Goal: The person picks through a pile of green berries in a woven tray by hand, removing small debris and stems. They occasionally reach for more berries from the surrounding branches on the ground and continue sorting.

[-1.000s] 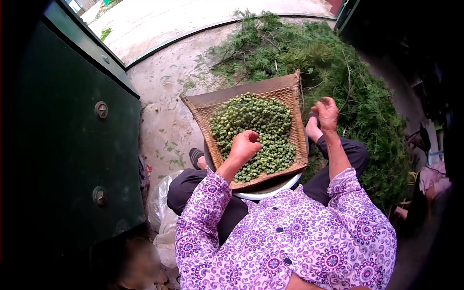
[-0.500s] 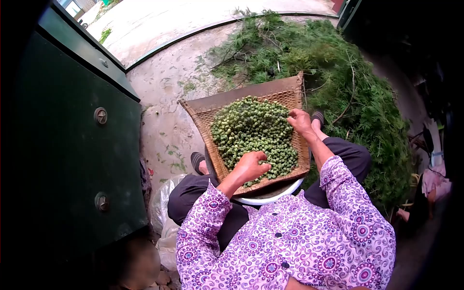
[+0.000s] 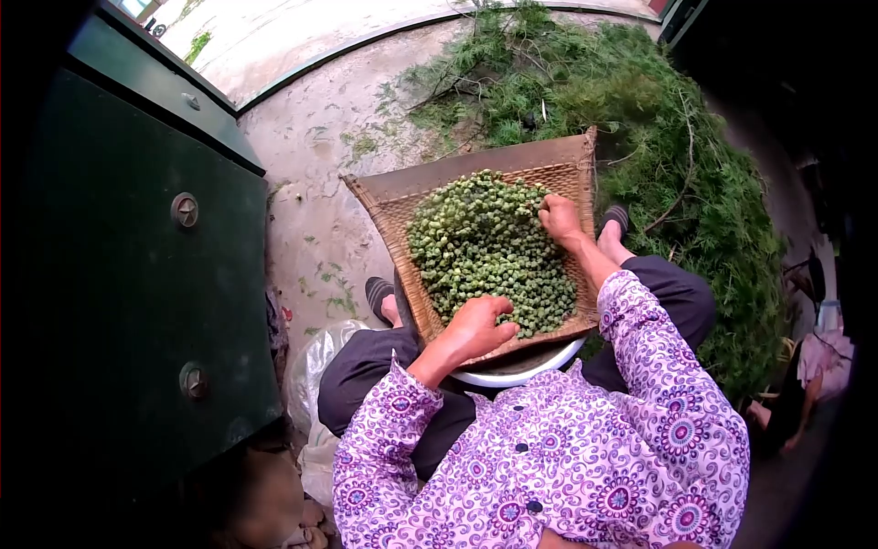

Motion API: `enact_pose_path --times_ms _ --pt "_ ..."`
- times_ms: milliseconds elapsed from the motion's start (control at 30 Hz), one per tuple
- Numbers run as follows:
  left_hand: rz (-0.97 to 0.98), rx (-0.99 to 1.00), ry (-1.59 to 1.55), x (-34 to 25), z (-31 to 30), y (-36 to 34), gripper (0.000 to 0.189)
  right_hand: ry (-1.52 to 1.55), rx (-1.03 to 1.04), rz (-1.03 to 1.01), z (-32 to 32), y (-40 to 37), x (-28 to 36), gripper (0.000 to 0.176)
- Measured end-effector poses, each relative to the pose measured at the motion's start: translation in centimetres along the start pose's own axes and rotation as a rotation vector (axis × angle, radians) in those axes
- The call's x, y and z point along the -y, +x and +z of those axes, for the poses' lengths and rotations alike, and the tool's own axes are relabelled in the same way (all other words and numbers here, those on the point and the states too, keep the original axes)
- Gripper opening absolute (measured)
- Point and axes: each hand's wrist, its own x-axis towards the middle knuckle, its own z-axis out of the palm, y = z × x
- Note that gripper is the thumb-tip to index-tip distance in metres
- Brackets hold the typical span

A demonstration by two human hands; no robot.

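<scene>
Loosely curled, left hand (image 3: 480,325) and right hand (image 3: 560,218) press into green buds (image 3: 485,242); can't tell any grip. Woven tray (image 3: 393,197) sits steadied on white basin (image 3: 540,364).

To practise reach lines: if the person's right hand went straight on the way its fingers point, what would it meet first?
Probably the heap of green buds in the woven tray; the right hand sits at its right edge, fingers seemingly touching it.

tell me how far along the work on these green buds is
Done: a big heap of green buds lies on the woven tray. In hand: the left hand and right hand both rest on the heap, fingers bent into it. Left: a large pile of green branches beyond the tray; whether they carry buds is unclear.
</scene>
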Motion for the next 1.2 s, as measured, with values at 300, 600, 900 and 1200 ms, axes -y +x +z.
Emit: enact_pose_path --times_ms 300,600,900,1200 --pt "-0.003 0.044 0.015 -0.4 0.8 0.3 0.035 0.017 0.171 -0.096 -2.5 -5.1 2.1 0.013" --pt "0.025 -0.006 0.014 0.6 0.3 0.2 0.034 -0.363 0.232 -0.104 1.5 -3.8 1.9 0.007" --pt "-0.045 -0.029 -0.044 -0.2 0.0 0.6 0.037 0.788 0.359 0.524 -4.4 -5.3 3.0 0.008" --pt "-0.131 -0.202 -0.815 -1.5 0.7 2.5 0.056 1.331 0.548 0.329 -9.8 -9.3 12.6 0.009"
